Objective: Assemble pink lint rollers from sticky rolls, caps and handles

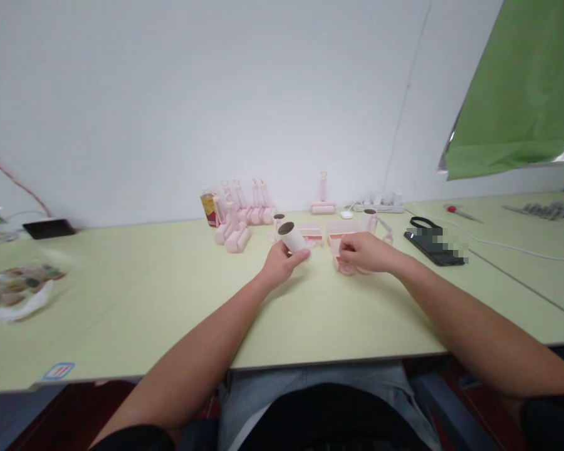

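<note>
My left hand (282, 262) is closed around a white paper roll (292, 238), tilted, with its brown hollow core facing up and away. My right hand (367, 252) is over an open pink plastic case (334, 241), fingers curled together in a pinch; what they hold, if anything, is hidden. A round pink part (346, 268) shows just below those fingers. Behind the held roll stands another roll (279, 219), and a further roll (369, 218) stands upright beyond my right hand. Between the hands lies a second pink case (311, 233).
Several pink lint rollers (237, 239) with upright handles stand at the back left, beside a yellow-and-red carton (209, 210). One more lint roller (323, 203) is by the wall. Rightward are a power strip (380, 205), a black phone (430, 246) and a red-handled tool (460, 213).
</note>
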`<state>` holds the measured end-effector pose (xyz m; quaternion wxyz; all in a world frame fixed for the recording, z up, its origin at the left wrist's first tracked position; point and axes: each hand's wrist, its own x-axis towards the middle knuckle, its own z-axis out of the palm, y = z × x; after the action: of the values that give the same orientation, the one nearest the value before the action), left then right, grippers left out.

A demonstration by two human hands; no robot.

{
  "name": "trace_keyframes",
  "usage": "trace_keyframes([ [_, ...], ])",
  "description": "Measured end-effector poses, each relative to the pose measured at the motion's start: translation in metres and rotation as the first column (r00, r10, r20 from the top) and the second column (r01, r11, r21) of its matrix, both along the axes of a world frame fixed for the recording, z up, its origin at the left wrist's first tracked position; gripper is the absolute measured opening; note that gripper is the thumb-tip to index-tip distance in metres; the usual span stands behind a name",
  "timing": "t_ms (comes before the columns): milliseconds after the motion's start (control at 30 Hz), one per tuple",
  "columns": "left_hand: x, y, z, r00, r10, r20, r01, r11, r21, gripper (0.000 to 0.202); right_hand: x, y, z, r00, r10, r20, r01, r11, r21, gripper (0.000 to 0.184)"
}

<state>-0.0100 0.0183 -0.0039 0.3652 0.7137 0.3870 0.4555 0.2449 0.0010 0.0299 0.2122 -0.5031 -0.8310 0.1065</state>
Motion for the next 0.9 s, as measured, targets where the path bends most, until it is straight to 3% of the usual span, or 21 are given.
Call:
trace_keyframes([
  [100, -0.001, 0.000, -0.006, 0.987, 0.031, -0.160, -0.030, 1.000, 0.008, 0.050, 0.008, 0.001, -0.006, 0.990, 0.033, 0.136, -0.025, 0.998, -0.058, 0.015],
  [267, -0.002, -0.001, -0.011, 0.953, 0.022, -0.303, -0.006, 0.999, 0.051, 0.047, 0.000, 0.001, -0.016, 0.990, 0.013, 0.142, -0.006, 0.999, -0.051, 0.015],
  [533, -0.003, 0.000, -0.013, 0.936, 0.021, -0.353, 0.001, 0.998, 0.063, 0.049, -0.013, 0.002, -0.029, 0.993, -0.006, 0.121, 0.007, 1.000, -0.006, 0.034],
  [733, -0.002, -0.001, -0.012, 0.941, 0.008, -0.337, 0.015, 0.998, 0.065, 0.049, -0.028, -0.006, -0.033, 0.987, 0.046, 0.157, -0.046, 0.999, 0.001, 0.033],
  [900, -0.001, -0.003, -0.010, 0.946, -0.017, -0.323, 0.033, 0.999, 0.041, 0.050, -0.041, -0.014, -0.031, 0.991, 0.095, 0.095, -0.096, 0.995, 0.012, 0.031],
])
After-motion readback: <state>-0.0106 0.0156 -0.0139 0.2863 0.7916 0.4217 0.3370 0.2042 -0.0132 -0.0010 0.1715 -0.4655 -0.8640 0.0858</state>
